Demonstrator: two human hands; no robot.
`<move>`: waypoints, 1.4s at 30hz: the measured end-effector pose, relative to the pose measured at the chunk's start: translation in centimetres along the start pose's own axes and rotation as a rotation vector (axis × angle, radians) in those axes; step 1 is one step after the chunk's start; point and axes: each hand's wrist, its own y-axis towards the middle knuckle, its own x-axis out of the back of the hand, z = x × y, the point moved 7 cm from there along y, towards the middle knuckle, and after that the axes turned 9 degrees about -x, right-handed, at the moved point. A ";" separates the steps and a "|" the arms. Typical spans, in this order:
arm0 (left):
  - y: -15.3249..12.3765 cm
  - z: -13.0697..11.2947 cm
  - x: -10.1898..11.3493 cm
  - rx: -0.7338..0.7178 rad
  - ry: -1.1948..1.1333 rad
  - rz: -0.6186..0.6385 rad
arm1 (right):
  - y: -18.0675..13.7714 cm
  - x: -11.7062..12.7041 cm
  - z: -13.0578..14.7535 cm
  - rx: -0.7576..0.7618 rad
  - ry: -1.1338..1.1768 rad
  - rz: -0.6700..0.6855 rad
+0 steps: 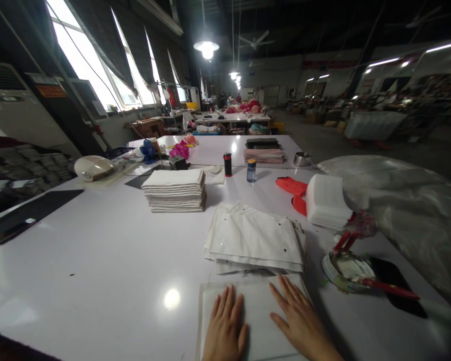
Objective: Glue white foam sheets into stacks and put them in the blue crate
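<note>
My left hand [224,326] lies flat, fingers stretched out, on a white fabric piece [258,306] at the near edge of the white table [97,260]. Beside it, my right hand [299,321] also rests flat and open on the same piece. Just beyond my fingertips sits a loose pile of white fabric pieces with dark snap studs [253,238]. Neither hand holds anything.
A neat stack of folded white cloth [176,190] stands further back on the left. Right of the studded pile are a white block of sheets [326,201], red-orange handles [293,190], a dish with red-handled tools [351,268] and a large plastic bag [406,210]. Two small bottles [228,164] stand mid-table.
</note>
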 end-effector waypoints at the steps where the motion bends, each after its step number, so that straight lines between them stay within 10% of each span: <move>1: -0.3 0.4 -0.1 0.016 -0.044 0.039 | -0.1 0.1 0.0 0.005 0.004 -0.003; 15: -2.1 3.2 0.6 0.348 -0.384 0.277 | 0.0 2.6 0.0 -0.036 0.182 0.063; 20: -3.8 6.9 2.8 0.651 -0.427 0.051 | -1.0 4.6 -9.1 -0.489 0.763 -0.075; 25: -7.9 7.3 -0.5 1.142 -1.184 0.376 | -4.4 0.2 -13.1 -0.761 1.051 0.303; 30: -8.0 5.0 -1.6 1.147 -1.593 0.422 | -6.7 -2.5 -10.1 -0.737 1.365 0.623; 42: -8.3 2.3 -1.6 1.003 -1.903 0.312 | -11.7 -3.5 -8.7 -0.841 1.701 0.788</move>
